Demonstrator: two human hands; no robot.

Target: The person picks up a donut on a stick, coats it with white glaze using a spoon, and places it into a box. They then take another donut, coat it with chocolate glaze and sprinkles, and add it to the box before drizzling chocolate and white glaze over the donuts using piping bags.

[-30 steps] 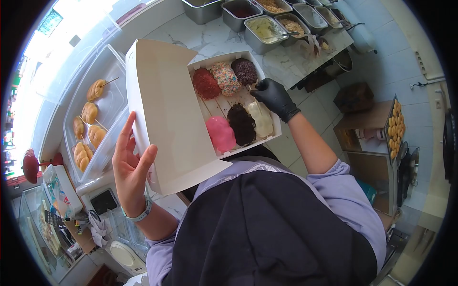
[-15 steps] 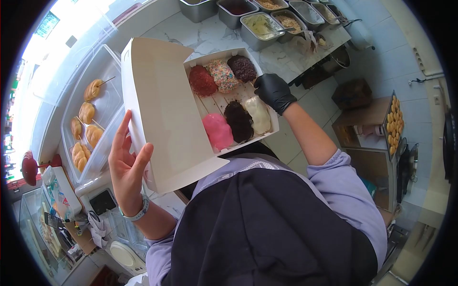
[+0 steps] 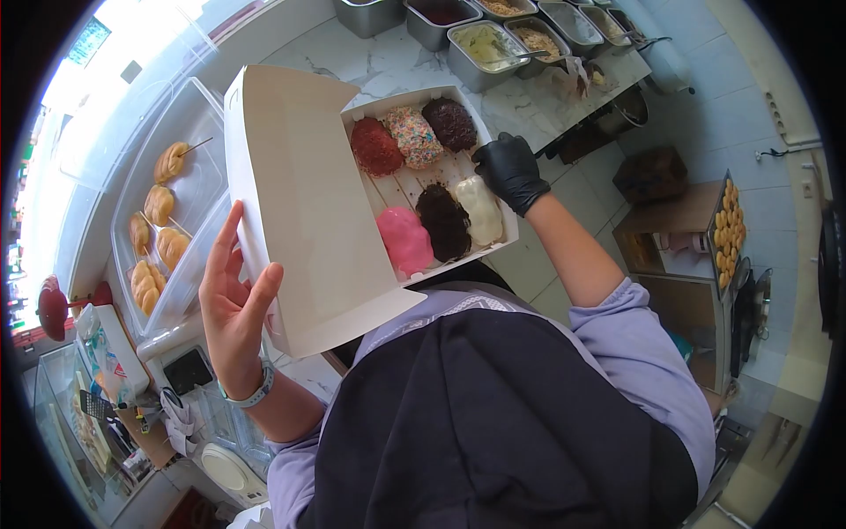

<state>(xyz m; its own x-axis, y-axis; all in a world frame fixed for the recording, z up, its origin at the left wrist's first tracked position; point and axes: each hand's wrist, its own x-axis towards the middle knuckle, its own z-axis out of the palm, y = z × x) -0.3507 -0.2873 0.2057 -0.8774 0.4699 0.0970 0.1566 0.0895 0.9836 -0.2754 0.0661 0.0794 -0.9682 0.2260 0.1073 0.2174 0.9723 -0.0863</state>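
A white cardboard box (image 3: 308, 212) is held tilted in front of me with its lid folded back to the left. Inside lie coated waffle-like treats on sticks: a red one (image 3: 375, 145), one with coloured sprinkles (image 3: 414, 138), a dark crumbly one (image 3: 450, 124), a pink one (image 3: 405, 240), a chocolate-crumb one (image 3: 443, 220) and a white one (image 3: 480, 212). My bare left hand (image 3: 236, 304) supports the lid's left side, thumb overlapping its edge and fingers partly behind. My right hand (image 3: 509, 172), in a black glove, grips the box's right wall with curled fingers.
Metal topping containers (image 3: 485, 53) line the back counter (image 3: 352, 57). To the left, a clear plastic tray (image 3: 198, 106) holds several plain golden pieces. At the right, a tray of small golden pieces (image 3: 729, 231) stands on a cabinet (image 3: 674, 212). A white scale-like device (image 3: 231, 472) sits lower left.
Almost nothing differs. The box's contents and my right hand appear shifted very slightly to the right; both hands keep their places on the box.
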